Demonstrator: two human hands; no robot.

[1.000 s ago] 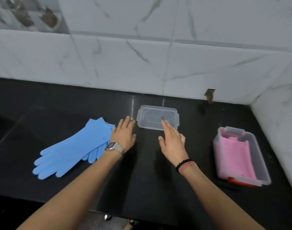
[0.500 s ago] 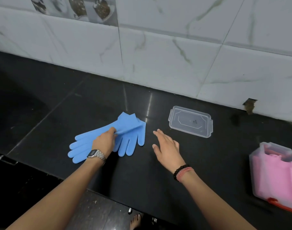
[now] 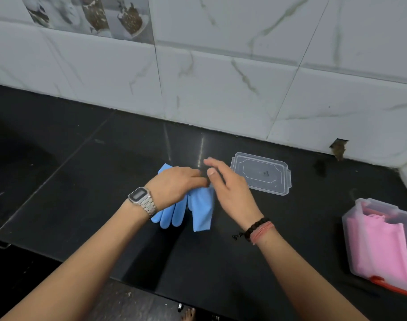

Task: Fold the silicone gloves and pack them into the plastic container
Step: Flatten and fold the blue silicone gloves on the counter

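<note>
Left hand grips the blue gloves at frame centre, right hand open w/ straight fingers beside them; probably best to flatten before creasing, container sits lower right.

Black glossy surface backed by white marble-veined wall tiles, one decorative tile with food pictures upper left, a chipped hole at the tile base far right.
</note>
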